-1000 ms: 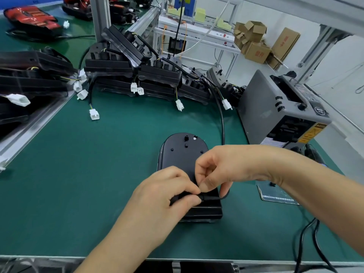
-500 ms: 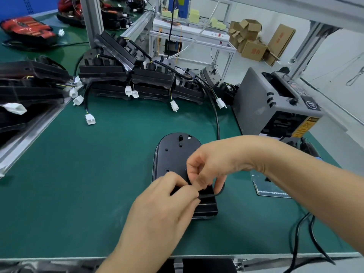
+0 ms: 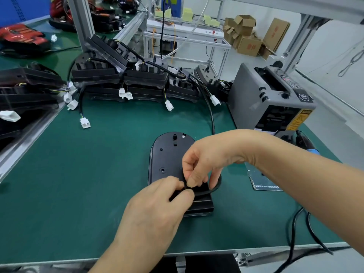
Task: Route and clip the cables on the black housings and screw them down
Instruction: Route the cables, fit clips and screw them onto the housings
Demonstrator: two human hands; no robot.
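A black oval housing (image 3: 167, 154) lies flat on the green mat in front of me. A black cable (image 3: 211, 115) runs from the back of the bench down to the housing's near end and loops under my right hand. My left hand (image 3: 163, 201) pinches the cable at the housing's near part. My right hand (image 3: 199, 164) pinches the same cable just beside it, fingers curled. The spot under the fingertips is hidden.
Stacked black housings (image 3: 137, 79) with white connectors (image 3: 85, 122) line the back of the mat (image 3: 78, 184). A grey tape dispenser (image 3: 271, 99) stands at the right. More housings (image 3: 23, 89) lie at the left. Black cords (image 3: 295, 229) hang over the near right edge.
Both hands have stayed on the cable at the housing's near end; the fingers shifted slightly, and the cable loop shows more to the right of my right hand.
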